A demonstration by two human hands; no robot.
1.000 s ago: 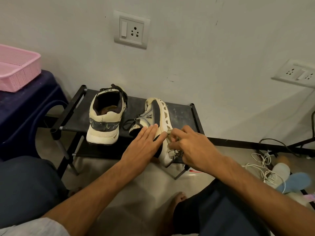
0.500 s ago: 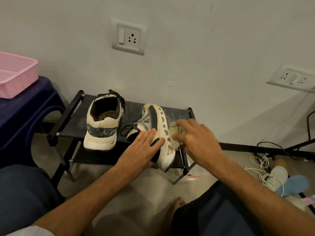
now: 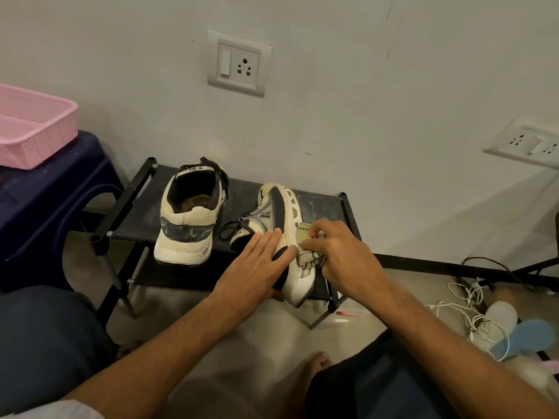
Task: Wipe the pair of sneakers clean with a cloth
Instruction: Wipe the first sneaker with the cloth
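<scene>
Step in hand, as I judge it: wiping the sole wall of one sneaker.

- The tipped sneaker [image 3: 291, 207] lies on its side at the right end of the shoe rack [image 3: 320, 204]. Its sole faces right and its heel hangs past the rack's front edge.
- My left hand [image 3: 254, 267] lies flat on the upper, fingers straight, pinning it down.
- My right hand [image 3: 335, 252] has its fingers curled round a bunched cloth [image 3: 308, 257], pressed to the sole near the heel.
- The upright sneaker [image 3: 187, 213] stands at the rack's left end, heel toward me. It is apart from the other, with only laces trailing between them. I cannot tell whether it is clean.

Next move, my guess: draw the cloth along the sole toward the toe. The left hand should bear down so the shoe neither rolls nor slips off the front edge.

Room:
- The wall is close behind the rack, so there is little space past the toe.
- The rack's right front post is just beside my right hand.
- There is open floor in front of the rack.
- Loose white cables [image 3: 472, 309] lie on the floor to the rack's right, well apart.
- A blue stool [image 3: 45, 207] carrying a pink basket [image 3: 33, 131] stands to the rack's left.
</scene>
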